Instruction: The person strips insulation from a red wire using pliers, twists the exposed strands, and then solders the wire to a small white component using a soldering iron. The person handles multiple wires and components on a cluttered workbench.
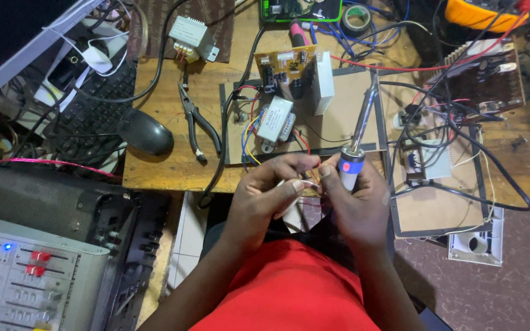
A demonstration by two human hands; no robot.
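My right hand (357, 205) grips a soldering iron (356, 147) by its blue and white handle, its metal tip pointing away over the board. My left hand (265, 196) pinches thin white and red wires (305, 182) between thumb and fingers, right against the right hand's fingertips. Both hands hover at the near edge of a wooden bench (161, 110). Just beyond them lies a brown panel (345, 107) carrying a small grey transformer (275, 121) with coloured leads and a yellow circuit board (283, 64).
Black pliers (199, 125) and a computer mouse (145, 130) lie to the left, by a keyboard (102, 104). A second transformer (191, 38) sits farther back. Tangled cables and another circuit board (483, 83) fill the right. An audio mixer (26, 282) stands low left.
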